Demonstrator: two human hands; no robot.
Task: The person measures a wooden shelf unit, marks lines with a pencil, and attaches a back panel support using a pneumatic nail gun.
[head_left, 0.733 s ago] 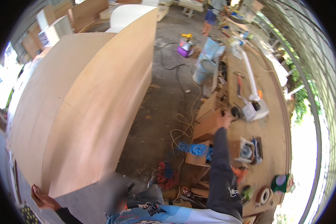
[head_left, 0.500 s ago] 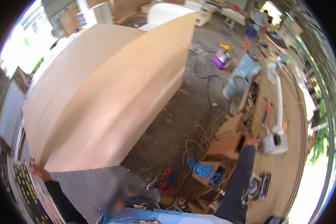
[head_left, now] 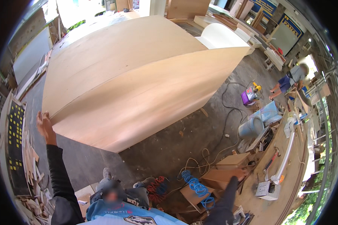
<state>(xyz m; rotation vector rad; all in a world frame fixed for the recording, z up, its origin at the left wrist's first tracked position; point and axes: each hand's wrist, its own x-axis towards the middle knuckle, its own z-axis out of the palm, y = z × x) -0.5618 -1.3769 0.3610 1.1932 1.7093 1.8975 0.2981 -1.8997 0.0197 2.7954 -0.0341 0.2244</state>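
Note:
A large plywood piece (head_left: pixel 150 88), made of pale curved panels, takes up the middle of the head view. My left hand (head_left: pixel 46 126) is at its near left corner, fingers raised and apart beside the edge; whether it presses on the wood I cannot tell. On the other side, my right hand (head_left: pixel 242 173) reaches to the workbench's edge, above a brown wooden board (head_left: pixel 218 176). Its fingers are small and blurred, so what it touches is unclear. A hammer (head_left: pixel 271 159) and a small white box (head_left: pixel 267 190) lie on the workbench (head_left: pixel 278 176) nearby.
Coiled blue hose (head_left: pixel 194 183), red cord (head_left: pixel 157 189) and a pale hose (head_left: pixel 204 161) lie near my feet. A blue drum (head_left: pixel 251 128) and a purple can (head_left: pixel 248 96) stand farther off. Another person (head_left: pixel 294 77) is at the far right. Scrap wood (head_left: pixel 33 183) piles up at left.
The view has swung, so the plywood piece now appears farther right. My left hand is still at its corner, higher in the picture. My right hand appears lower, farther from the white box.

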